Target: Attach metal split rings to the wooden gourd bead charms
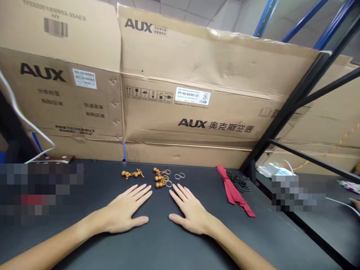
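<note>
Two bare hands lie palm-down on a black worktable [261,240], the left hand [120,210] and the right hand [191,212] side by side with a gap between them. Their fingers [143,194] are straight and slightly spread, with the thumbs splayed toward each other, and they pinch nothing.

Just past the right hand's fingertips, almost touching them, sits a metal split ring [168,183]. It is tangled with a gourd-bead keychain [159,179] of small wooden beads, which lies beyond the gap between the hands. Beyond the left hand's fingertips lies a second gourd-bead keychain [132,173], and beyond the right hand's fingertips are two loose split rings [177,176].

Right of the right hand's fingers lies a red ribbon [232,189], with a small heap of black pieces [239,183] touching it.

Well past all the fingers, cardboard boxes [197,75] printed AUX stand behind the table, crossed at right by a black metal rack frame [295,105]. Farther right, a co-worker's hand [356,203] shows at the picture's edge.
</note>
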Demonstrator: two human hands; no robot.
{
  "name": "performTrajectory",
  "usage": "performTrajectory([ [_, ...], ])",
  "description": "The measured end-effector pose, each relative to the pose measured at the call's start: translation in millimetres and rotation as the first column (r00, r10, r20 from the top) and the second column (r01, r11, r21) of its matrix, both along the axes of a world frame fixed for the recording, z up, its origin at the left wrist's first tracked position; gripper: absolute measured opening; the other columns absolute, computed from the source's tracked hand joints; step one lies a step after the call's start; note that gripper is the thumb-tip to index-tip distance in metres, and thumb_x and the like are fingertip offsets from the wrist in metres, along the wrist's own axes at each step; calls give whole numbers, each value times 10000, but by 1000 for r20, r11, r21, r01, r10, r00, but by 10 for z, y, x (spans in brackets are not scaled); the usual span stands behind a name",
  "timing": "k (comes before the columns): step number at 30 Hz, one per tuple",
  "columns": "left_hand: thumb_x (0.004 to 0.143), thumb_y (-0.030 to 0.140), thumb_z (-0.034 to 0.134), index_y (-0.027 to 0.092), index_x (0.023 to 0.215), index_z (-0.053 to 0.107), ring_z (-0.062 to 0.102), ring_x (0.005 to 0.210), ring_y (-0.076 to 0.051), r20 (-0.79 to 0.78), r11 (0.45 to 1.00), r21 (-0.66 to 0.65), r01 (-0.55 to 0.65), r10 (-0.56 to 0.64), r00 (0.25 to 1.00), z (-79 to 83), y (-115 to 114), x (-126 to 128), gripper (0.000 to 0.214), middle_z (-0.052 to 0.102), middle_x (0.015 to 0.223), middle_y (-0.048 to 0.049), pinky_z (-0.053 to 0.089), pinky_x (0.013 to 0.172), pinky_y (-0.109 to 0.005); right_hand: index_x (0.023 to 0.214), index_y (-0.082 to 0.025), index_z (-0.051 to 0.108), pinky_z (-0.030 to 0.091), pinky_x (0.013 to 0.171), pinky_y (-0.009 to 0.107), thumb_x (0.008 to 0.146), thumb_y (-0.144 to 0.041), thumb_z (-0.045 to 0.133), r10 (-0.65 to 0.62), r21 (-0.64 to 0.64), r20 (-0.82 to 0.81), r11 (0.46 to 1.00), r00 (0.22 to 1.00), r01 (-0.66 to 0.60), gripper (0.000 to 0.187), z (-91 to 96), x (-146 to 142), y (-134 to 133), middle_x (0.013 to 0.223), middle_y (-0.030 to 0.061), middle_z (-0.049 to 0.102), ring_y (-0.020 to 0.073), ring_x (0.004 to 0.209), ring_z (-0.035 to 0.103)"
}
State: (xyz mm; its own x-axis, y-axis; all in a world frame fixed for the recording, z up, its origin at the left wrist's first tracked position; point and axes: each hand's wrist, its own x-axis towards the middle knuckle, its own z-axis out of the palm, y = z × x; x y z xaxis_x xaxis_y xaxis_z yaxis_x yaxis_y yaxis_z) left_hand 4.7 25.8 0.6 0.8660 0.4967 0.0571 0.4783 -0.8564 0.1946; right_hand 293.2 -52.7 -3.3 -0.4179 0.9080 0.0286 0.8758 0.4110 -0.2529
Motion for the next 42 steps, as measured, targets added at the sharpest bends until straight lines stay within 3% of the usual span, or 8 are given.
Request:
performTrajectory([
  [11,899,594,413,294,1485,153,198,1415,-280,15,1000,-2,-8,8,1000,-3,8,-6,708,195,1543,-46,168,1158,-464,1472,-227,264,115,1161,505,853,-645,456,67,-6,-99,998,993,-68,772,23,-83,-38,1554,87,140,290,1432,97],
  [19,911,478,468,227,1370,436,439,1283,-280,211,988,86,-129,108,971,-14,36,14,524,465,1412,-100,375,1057,-427,1365,-206,438,301,1112,443,912,-504,468,-32,89,-257,994,966,57,543,-56,37,110,1474,119,358,255,1352,342],
  [22,913,421,467,181,1256,523,499,1206,-280,288,954,200,-222,159,944,-46,188,13,422,545,1303,-127,400,1021,-427,1321,-209,473,353,1082,419,928,-458,460,-63,134,-311,985,948,109,465,-104,102,210,1406,116,441,235,1299,415],
  [24,915,392,454,169,1272,503,482,1223,-292,299,919,265,-293,211,931,-79,312,3,423,525,1327,-136,376,1033,-451,1327,-193,466,338,1094,425,931,-456,449,-97,162,-314,975,944,154,476,-131,152,283,1420,123,425,240,1324,383],
  [30,893,394,450,97,1234,525,474,1225,-344,276,832,297,-469,396,876,-182,469,-18,458,568,1270,-184,374,1010,-487,1352,-150,448,283,1120,459,925,-498,420,-208,181,-240,950,948,254,552,-188,276,432,1456,140,388,269,1365,321],
  [36,898,288,409,56,1095,580,578,989,-326,260,769,362,-526,459,849,-132,334,27,349,630,1035,-196,458,821,-445,1166,-158,558,446,935,414,908,-341,489,-226,333,-218,897,949,290,324,-187,240,404,1181,124,594,265,1097,535],
  [39,902,218,365,46,1049,597,587,889,-325,232,739,451,-501,445,865,-119,256,73,325,630,910,-183,466,758,-439,1031,-160,591,468,821,387,881,-188,466,-258,383,-210,866,943,322,197,-183,192,369,1011,103,625,244,916,557],
  [42,906,189,352,67,990,609,590,852,-310,238,777,445,-446,377,895,-135,149,129,297,627,868,-167,478,761,-439,954,-172,586,462,776,360,838,-81,427,-202,392,-246,874,948,287,217,-159,121,306,904,82,618,224,841,535],
])
